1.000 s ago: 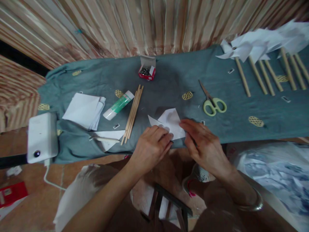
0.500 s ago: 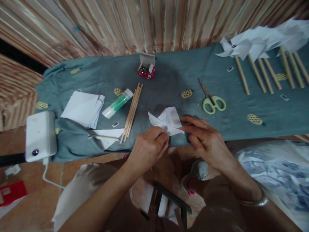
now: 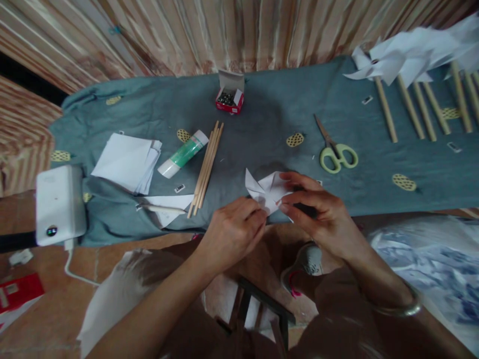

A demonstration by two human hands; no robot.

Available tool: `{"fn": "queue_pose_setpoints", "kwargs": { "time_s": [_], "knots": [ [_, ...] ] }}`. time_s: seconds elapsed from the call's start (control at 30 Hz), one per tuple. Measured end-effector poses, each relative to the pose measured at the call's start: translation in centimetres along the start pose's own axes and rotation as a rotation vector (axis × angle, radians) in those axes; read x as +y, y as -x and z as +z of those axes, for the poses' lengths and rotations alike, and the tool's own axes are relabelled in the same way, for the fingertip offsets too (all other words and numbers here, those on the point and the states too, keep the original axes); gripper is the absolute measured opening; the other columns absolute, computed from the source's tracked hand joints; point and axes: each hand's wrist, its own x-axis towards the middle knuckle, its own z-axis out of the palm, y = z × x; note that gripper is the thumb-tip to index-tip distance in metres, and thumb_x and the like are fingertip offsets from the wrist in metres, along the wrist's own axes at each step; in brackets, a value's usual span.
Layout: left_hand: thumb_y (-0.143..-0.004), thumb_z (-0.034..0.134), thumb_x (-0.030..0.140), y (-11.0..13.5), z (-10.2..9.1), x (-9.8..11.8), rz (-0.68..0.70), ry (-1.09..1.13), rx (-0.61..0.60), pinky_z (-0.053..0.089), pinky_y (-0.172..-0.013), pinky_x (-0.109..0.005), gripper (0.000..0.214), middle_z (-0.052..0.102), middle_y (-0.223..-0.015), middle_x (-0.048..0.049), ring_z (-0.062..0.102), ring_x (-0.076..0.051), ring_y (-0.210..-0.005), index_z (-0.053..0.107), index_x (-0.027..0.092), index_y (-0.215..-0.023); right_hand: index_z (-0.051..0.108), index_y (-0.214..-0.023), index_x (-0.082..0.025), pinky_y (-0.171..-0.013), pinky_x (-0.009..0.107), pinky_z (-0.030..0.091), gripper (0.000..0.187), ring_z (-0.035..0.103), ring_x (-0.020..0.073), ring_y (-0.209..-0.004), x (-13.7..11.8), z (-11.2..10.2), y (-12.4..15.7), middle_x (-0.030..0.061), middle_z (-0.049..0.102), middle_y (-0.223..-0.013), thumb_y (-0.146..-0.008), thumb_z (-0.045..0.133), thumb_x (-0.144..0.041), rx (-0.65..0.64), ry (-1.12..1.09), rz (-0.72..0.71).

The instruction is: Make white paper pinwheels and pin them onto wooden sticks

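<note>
Between gripping left hand [image 3: 234,227] and pinching right hand [image 3: 324,212], held folded white paper [image 3: 273,185] at the near edge of the grey-green cloth [image 3: 164,104]; beyond, saw wooden sticks [image 3: 205,174] and green-white tube [image 3: 185,151] leftward, scissors [image 3: 330,145] rightward, open red box [image 3: 224,106] farther back.

The paper [image 3: 267,198] has shifted farther from the sticks [image 3: 207,169]. The right hand [image 3: 322,214], earlier spread along the paper's edge, now curls its fingers inward over the side away from the sticks.
</note>
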Motion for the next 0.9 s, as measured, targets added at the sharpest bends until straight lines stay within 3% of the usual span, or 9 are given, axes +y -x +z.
{"fn": "queue_pose_setpoints", "kwargs": {
  "time_s": [0.27,0.9],
  "knots": [
    [-0.09,0.053,0.015,0.4,0.7,0.2,0.034,0.041,0.059,0.056,-0.072,-0.031,0.019,0.068,-0.094,-0.0079,0.062,-0.017,-0.084,0.06,0.012,-0.108,0.068,-0.081,-0.022,-0.093,0.046,0.048,0.006,0.061,0.0242,-0.106,-0.1,0.6,-0.2,0.008,0.06,-0.127,-0.083,0.062,-0.021,0.029,0.126,0.011],
    [-0.091,0.052,0.014,-0.1,0.9,0.2,-0.016,0.084,0.01,0.055,-0.07,-0.031,0.016,0.066,-0.087,-0.0081,0.06,-0.018,-0.082,0.065,0.009,-0.098,0.064,-0.074,-0.02,-0.094,0.047,0.047,0.007,0.059,0.0275,-0.11,-0.6,1.5,-0.5,0.0109,0.063,-0.118,-0.078,0.062,-0.016,0.107,0.249,0.021]
  ]
}}
